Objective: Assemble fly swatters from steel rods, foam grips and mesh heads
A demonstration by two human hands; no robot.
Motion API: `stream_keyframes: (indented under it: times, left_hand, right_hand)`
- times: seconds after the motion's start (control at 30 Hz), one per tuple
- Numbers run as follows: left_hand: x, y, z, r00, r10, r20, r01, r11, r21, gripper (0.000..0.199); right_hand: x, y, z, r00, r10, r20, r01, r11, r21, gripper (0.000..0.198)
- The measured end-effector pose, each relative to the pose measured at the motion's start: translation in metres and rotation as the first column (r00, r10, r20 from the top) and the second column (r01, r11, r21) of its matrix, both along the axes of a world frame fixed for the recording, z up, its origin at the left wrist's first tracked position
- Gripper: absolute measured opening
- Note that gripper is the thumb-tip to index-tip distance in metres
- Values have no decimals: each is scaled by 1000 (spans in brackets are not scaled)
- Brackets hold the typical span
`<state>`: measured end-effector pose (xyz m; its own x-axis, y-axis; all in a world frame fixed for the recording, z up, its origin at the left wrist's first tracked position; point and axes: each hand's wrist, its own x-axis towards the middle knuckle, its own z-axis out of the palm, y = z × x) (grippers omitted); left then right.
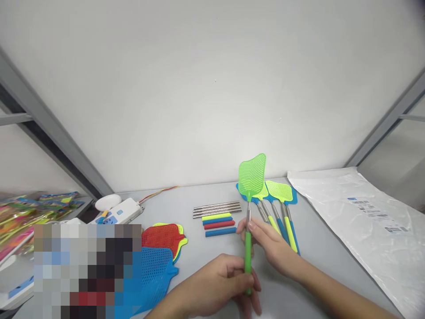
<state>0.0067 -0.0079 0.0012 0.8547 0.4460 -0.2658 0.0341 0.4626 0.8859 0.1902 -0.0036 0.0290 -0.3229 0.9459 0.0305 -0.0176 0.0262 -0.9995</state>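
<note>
A green fly swatter (252, 175) stands nearly upright in front of me, mesh head at the top. My left hand (219, 283) is closed around the lower part of its green grip. Higher up, my right hand (270, 243) pinches it where the metal rod meets the grip. Behind my right hand lie several fly swatters (279, 190) with yellow and blue heads. Left of them are metal rods (217, 209) in a row, with yellow, blue and red grip sleeves (219, 225) below. Nearer my left forearm, loose blue (156, 266), red (162, 235) and yellow swatter heads overlap.
A white plastic mailing bag (352, 212) covers the right of the table. At left are a power strip (124, 212), a white oval object (108, 202) and colourful plastic-wrapped packs (29, 212). A pixelated patch hides the lower left. A pale wall (212, 97) stands behind.
</note>
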Motion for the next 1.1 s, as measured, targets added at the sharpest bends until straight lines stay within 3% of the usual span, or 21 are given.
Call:
stream_keyframes:
  times: [0.23, 0.4, 0.63, 0.77, 0.83, 0.9, 0.97, 1.0, 1.03, 1.1]
  left_hand:
    - [5, 0, -3, 993, 87, -76, -84, 996, 42, 28]
    - [7, 0, -2, 991, 88, -102, -84, 995, 45, 33]
    - [4, 0, 0, 992, 57, -113, -52, 998, 45, 39]
    - [2, 1, 3, 991, 45, -123, -36, 997, 75, 40]
    - [2, 1, 3, 990, 50, -134, -39, 996, 82, 40]
    - [2, 1, 3, 989, 54, -139, -43, 996, 83, 40]
    - [2, 2, 3, 990, 49, -132, -38, 995, 89, 41]
    - [1, 2, 3, 991, 48, -126, -36, 995, 95, 41]
    - [1, 1, 2, 992, 48, -119, -36, 994, 102, 41]
    - [0, 1, 2, 993, 54, -106, -42, 992, 117, 41]
  right_hand:
    - [0, -2, 0, 976, -10, 220, 5, 1000, 26, 34]
    - [1, -2, -1, 934, -16, 357, -6, 998, 59, 42]
    - [3, -4, 16, 941, -78, 330, 72, 997, 31, 42]
    - [17, -10, 30, 972, -49, 231, 62, 997, -49, 40]
    - [30, -12, 33, 946, -184, 266, 189, 982, 8, 43]
    - [46, -13, 31, 797, -452, 400, 402, 892, 207, 46]
    - [60, -10, 27, 524, -646, 555, 496, 761, 418, 47]
    - [66, -8, 24, 382, -671, 635, 487, 730, 479, 47]
    - [71, -5, 22, 253, -648, 719, 457, 735, 501, 48]
    - [77, 3, 16, 71, -524, 849, 392, 797, 460, 46]
